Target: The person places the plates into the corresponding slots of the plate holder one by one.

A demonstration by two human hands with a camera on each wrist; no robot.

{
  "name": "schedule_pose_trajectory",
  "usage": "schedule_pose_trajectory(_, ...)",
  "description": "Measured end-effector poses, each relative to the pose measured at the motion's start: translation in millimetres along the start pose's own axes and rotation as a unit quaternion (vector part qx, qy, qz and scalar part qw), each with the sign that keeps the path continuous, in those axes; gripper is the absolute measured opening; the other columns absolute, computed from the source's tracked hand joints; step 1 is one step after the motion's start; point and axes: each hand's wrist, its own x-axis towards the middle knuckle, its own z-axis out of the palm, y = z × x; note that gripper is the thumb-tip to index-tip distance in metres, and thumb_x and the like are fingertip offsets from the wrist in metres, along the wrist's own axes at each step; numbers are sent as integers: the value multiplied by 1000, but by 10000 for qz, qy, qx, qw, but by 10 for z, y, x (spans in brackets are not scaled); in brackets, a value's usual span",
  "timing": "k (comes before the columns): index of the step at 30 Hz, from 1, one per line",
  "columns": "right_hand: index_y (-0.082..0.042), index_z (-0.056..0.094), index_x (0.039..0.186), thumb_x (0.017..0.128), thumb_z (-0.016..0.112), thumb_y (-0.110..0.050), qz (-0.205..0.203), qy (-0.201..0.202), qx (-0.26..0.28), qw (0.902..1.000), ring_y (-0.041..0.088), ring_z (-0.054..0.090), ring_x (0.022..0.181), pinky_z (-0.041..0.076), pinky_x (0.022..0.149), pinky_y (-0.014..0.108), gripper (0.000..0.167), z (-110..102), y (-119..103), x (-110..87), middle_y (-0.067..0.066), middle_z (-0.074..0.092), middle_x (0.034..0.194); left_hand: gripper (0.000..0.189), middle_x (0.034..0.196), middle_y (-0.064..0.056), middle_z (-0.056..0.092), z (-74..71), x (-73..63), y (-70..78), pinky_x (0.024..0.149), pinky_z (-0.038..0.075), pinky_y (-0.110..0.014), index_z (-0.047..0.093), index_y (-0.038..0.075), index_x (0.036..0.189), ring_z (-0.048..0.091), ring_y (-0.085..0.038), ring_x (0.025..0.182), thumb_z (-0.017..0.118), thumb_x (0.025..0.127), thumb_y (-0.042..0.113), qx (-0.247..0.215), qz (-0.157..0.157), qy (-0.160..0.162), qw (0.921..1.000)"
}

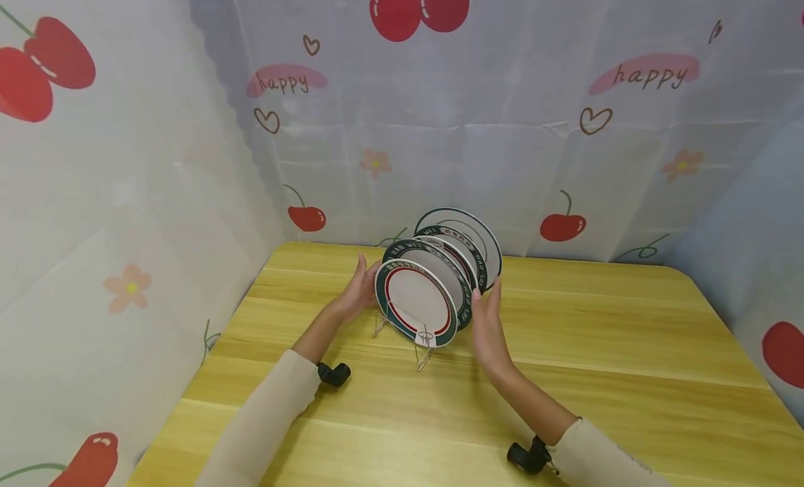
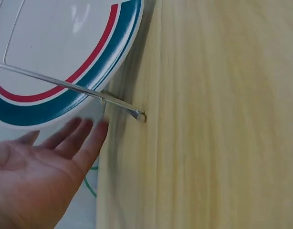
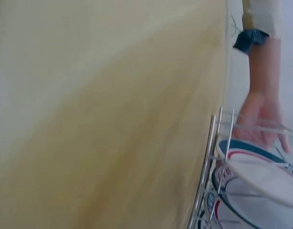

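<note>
Several round plates stand on edge, one behind another, in a metal wire rack [image 1: 422, 360]. The front plate [image 1: 417, 298] is white with a teal band and a red ring. At the back stands a plain white plate [image 1: 493, 253] with thin dark lines. My left hand [image 1: 361, 289] is at the left side of the plates, its fingers extended; in the left wrist view that hand [image 2: 46, 167] lies palm up close to the front plate's rim [image 2: 108, 62]. Along the right side, my right hand [image 1: 490, 330] has fingers pointing up, close to the plate rims; contact is unclear.
The rack stands on a wooden table [image 1: 565, 403], near its back edge. Behind and at the sides hangs a pale sheet [image 1: 465, 173] printed with cherries and hearts. Each wrist carries a black camera mount [image 1: 527, 455].
</note>
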Motion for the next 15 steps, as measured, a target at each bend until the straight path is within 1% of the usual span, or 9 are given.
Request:
schedule_pose_trajectory(1, -20, -18, 161, 111, 25, -47, -6, -36, 19, 10000, 24, -7, 155, 0, 124, 52, 71, 28, 6, -21, 2, -15, 169, 100, 167, -20, 14, 12, 19, 7, 120, 15, -62, 1, 12, 164, 15, -41, 153, 0, 91, 81, -65, 137, 85, 9998)
schedule_pose_trajectory(3, -19, -18, 161, 111, 24, -49, -27, -95, 72, 9999, 25, -7, 155, 0, 124, 53, 72, 88, 12, -54, 3, -15, 169, 98, 167, -20, 16, 42, 67, 21, 122, 13, -58, 4, 12, 164, 15, -38, 153, 4, 93, 80, -242, 467, 163, 9985)
schedule_pose_trajectory(5, -17, -17, 161, 111, 24, -50, -54, -91, 120, 9999, 24, -9, 155, -1, 124, 52, 73, 145, 15, -65, 4, -15, 169, 91, 167, -18, 16, 81, 113, 28, 123, 12, -54, 5, 14, 164, 16, -35, 152, 5, 97, 75, -480, 796, 112, 9956)
schedule_pose_trajectory(7, -16, -17, 161, 110, 24, -51, -58, -65, 141, 9999, 23, -11, 154, -2, 124, 50, 74, 191, 11, -68, 5, -16, 169, 85, 168, -16, 15, 117, 147, 25, 124, 12, -52, 4, 15, 165, 16, -33, 152, 4, 100, 70, -690, 1039, 46, 9922)
schedule_pose_trajectory(10, -16, -18, 160, 110, 23, -53, -3, -23, 166, 9999, 21, -13, 154, -3, 124, 49, 75, 224, -1, -69, 5, -18, 168, 78, 168, -12, 15, 167, 172, 14, 124, 11, -49, 4, 15, 165, 17, -30, 152, 3, 103, 64, -915, 1277, -28, 9876)
schedule_pose_trajectory(13, -17, -19, 160, 110, 21, -54, 60, -17, 114, 9999, 21, -13, 154, -3, 124, 48, 74, 216, -14, -71, 4, -19, 168, 73, 169, -11, 14, 204, 161, 16, 124, 12, -48, 6, 16, 165, 18, -28, 151, 0, 105, 59, -1051, 1372, -112, 9849)
schedule_pose_trajectory(15, -18, -19, 160, 109, 20, -55, 97, -17, 64, 9999, 21, -12, 154, -2, 124, 48, 74, 198, -14, -67, 3, -18, 168, 73, 169, -11, 14, 225, 146, 18, 124, 12, -48, 6, 17, 165, 19, -28, 151, 0, 105, 58, -1043, 1424, -157, 9842)
